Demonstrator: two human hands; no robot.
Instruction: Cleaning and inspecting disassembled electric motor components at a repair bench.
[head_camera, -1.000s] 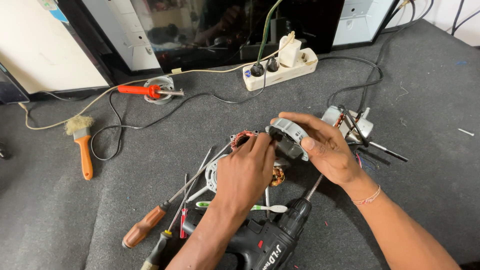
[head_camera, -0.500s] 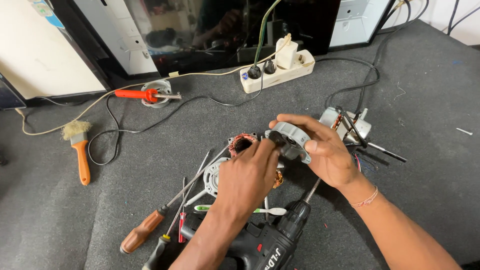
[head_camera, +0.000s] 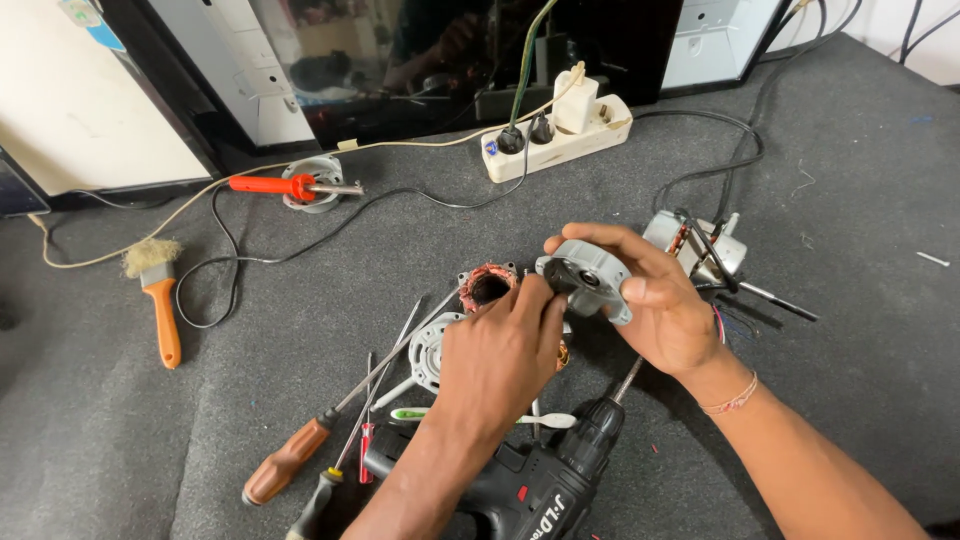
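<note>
Hands at a motor cover over grey felt

Grey felt bench lies open to the right; screwdrivers and a black drill crowd its near edge. Right hand pinches a round grey motor cover above the bench, its flat face tilted toward the camera. Left hand has its fingertips pressed on the cover's left rim, beside a copper-wound stator

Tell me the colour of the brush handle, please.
Orange. The brush lies at the left on the grey mat, seen in the head view.
</note>
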